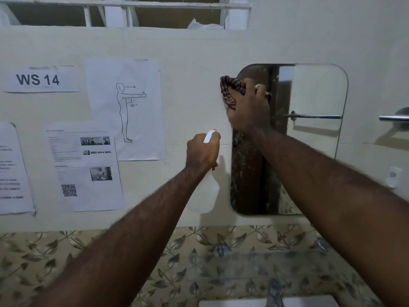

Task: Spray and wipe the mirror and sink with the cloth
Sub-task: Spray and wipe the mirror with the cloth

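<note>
A rounded wall mirror [309,134] hangs at the right of the wall. My right hand [249,107] presses a bunched dark checked cloth [231,88] against the mirror's upper left edge. My left hand [202,151] grips a white spray bottle [205,191] by its neck, just left of the mirror, nozzle with an orange tip pointing up and right. The white sink [309,302] shows only as a strip at the bottom edge, with the tap [274,291] above it.
Paper sheets are taped to the wall at left: a "WS 14" label [41,79], a body-posture drawing [126,109], an instruction sheet [85,171]. Leaf-patterned tiles [66,262] run below. A glass shelf [254,255] sits above the tap. A metal handle [396,117] projects at the right.
</note>
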